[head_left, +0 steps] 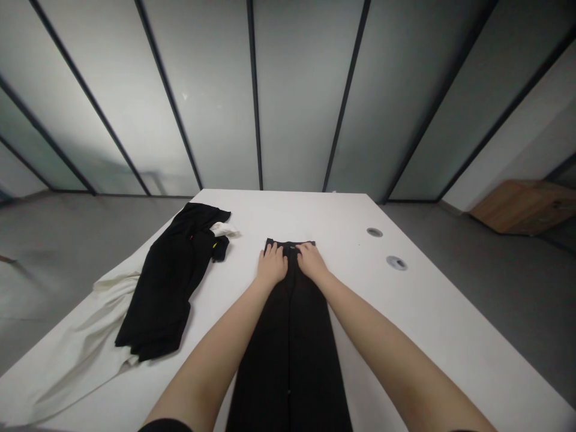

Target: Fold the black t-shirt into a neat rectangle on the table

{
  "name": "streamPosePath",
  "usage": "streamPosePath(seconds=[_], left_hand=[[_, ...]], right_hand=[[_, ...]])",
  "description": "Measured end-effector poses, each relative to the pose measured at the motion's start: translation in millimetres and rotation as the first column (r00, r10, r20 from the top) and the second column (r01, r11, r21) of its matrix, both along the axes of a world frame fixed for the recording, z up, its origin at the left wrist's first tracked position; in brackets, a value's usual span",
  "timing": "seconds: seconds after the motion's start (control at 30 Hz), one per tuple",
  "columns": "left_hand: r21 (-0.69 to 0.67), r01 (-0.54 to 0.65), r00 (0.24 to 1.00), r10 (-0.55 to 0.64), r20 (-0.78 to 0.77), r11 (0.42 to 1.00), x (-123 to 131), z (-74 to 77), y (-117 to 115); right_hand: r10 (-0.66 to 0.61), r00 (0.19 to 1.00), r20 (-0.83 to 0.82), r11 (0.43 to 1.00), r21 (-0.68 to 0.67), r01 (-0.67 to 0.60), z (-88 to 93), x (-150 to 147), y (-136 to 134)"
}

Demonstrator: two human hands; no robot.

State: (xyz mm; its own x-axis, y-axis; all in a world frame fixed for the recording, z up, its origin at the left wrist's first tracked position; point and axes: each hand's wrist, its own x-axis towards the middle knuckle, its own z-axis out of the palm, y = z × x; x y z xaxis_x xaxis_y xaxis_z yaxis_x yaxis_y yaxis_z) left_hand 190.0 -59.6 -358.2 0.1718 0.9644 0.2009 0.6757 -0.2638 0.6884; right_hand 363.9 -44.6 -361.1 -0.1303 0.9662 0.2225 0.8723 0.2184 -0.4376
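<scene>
A pair of black trousers (290, 336) lies spread on the white table, waistband at the far end and legs running toward me. My left hand (272, 264) rests on the left side of the waistband with its fingers stretched out over the cloth. On the right side of the waistband lies my right hand (310, 261), fingers laid out across the fabric. Neither hand appears to grip the cloth. Between the hands a small label shows at the middle of the waist. The near ends of the legs run out of the picture.
Left on the table (360, 312) lies a heap of black clothing (168, 282) over a cream-white garment (96, 336). Two round cable grommets (396, 263) sit near the right edge. Frosted glass panels (301, 90) rise behind. A wooden piece (526, 207) stands at far right.
</scene>
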Motion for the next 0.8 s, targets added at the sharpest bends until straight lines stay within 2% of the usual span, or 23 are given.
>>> streamPosePath(seconds=[0.1, 0.17, 0.23, 0.37, 0.47, 0.53, 0.6, 0.67, 0.73, 0.8], left_hand=[[-0.088, 0.003, 0.983, 0.014, 0.184, 0.996, 1.5, 5.8, 3.8], [-0.150, -0.015, 0.977, 0.046, 0.210, 0.989, 3.7, 10.2, 5.9], [-0.171, -0.057, 0.989, 0.079, 0.123, 0.984, 6.4, 13.4, 7.8], [-0.121, -0.118, 0.992, 0.110, -0.066, 0.986, 10.1, 14.4, 12.3], [-0.096, -0.118, 0.989, 0.108, -0.104, 0.988, 10.0, 12.8, 13.9], [-0.086, -0.117, 0.989, 0.108, -0.096, 0.989, 8.4, 12.0, 13.0], [-0.083, -0.132, 0.991, 0.131, -0.014, 0.988, 5.4, 12.2, 11.2], [-0.119, -0.156, 0.963, 0.178, 0.203, 0.981, 0.5, 13.7, 10.9], [-0.225, -0.157, 0.844, 0.249, 0.474, 0.962, -6.6, 16.7, 14.3], [-0.343, -0.122, 0.705, 0.325, 0.630, 0.931, -16.0, 21.1, 21.5]], right_hand=[[-0.022, 0.997, 0.070, 0.999, -0.040, 0.025, 4.4, -3.7, 2.1], [-0.047, 0.993, 0.105, 0.996, -0.065, 0.054, 5.6, -5.5, 3.4], [-0.071, 0.989, 0.129, 0.993, -0.089, 0.083, 6.1, -6.5, 4.4], [-0.102, 0.984, 0.145, 0.983, -0.137, 0.122, 8.3, -6.6, 5.7], [-0.158, 0.984, 0.086, 0.976, -0.140, 0.169, 10.4, -5.5, 4.2], [-0.228, 0.974, -0.012, 0.968, -0.110, 0.225, 11.1, -3.0, 1.9], [-0.328, 0.928, -0.177, 0.944, -0.104, 0.314, 11.6, 2.2, -0.8], [-0.419, 0.845, -0.333, 0.908, -0.145, 0.393, 12.8, 10.1, -3.0], [-0.464, 0.776, -0.428, 0.886, -0.201, 0.418, 15.7, 19.2, -3.9], [-0.467, 0.742, -0.482, 0.884, -0.245, 0.397, 20.5, 27.7, -3.6]])
